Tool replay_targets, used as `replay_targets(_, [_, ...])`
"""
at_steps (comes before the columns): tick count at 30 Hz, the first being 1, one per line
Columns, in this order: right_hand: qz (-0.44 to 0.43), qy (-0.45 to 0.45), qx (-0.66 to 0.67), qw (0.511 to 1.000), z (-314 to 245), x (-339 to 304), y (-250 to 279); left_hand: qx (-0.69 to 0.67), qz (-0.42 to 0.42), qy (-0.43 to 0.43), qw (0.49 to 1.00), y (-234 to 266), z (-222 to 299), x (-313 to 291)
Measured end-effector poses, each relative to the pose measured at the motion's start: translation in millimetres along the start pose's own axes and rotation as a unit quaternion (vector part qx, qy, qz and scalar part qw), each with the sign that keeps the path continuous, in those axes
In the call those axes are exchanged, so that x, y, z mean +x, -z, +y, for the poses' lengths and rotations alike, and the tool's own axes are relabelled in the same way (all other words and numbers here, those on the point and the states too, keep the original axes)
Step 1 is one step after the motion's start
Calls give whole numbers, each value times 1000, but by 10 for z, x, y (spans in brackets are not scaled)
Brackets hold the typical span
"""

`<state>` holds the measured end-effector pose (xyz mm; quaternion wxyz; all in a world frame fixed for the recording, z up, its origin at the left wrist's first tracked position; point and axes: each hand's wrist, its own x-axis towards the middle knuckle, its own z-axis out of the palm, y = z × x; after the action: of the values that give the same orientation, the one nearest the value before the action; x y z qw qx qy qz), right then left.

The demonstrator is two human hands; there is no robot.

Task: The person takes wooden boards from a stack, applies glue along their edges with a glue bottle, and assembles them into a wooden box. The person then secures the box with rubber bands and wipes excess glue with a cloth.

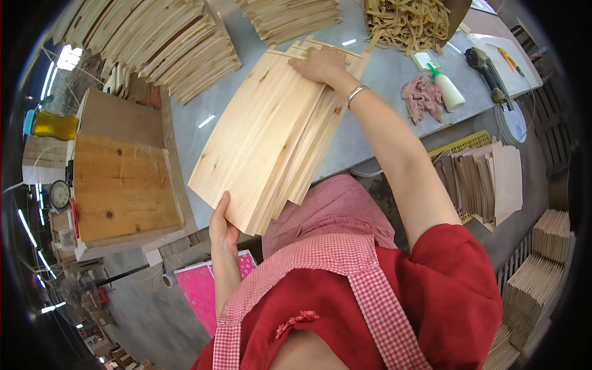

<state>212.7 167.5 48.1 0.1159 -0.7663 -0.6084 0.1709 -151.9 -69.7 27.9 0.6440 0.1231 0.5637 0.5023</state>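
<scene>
A loose stack of thin, pale wooden boards (256, 132) lies slanted across the grey table, its near end jutting past the table's front edge toward my lap. The boards are fanned unevenly, with several edges showing on the right side. My left hand (223, 225) grips the near end, thumb on top and the other fingers partly hidden beneath. At the far end, my right hand (320, 63) is closed over the boards' edge, its fingertips partly out of sight. A narrow wooden strip runs along that far edge.
Tall stacks of wooden boards (166, 46) stand at the back left. To the right are a pink cloth (422, 98), a white glue bottle (449, 91), a power tool (487, 71) and a box of rubber bands (410, 24). A wooden-topped box (123, 185) adjoins the left side.
</scene>
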Motion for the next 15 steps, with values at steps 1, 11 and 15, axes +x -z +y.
replay_targets(1, [-6,-6,2,1000,-6,-20,-31,8,-2,-1,1000,27,16,8])
replay_targets(11, [160,160,14,974,-288,-274,-304,122,67,-161,977,-28,-87,-30])
replay_targets(15, [182,163,57,968,-417,-305,-329,120,102,-153,976,75,42,-78])
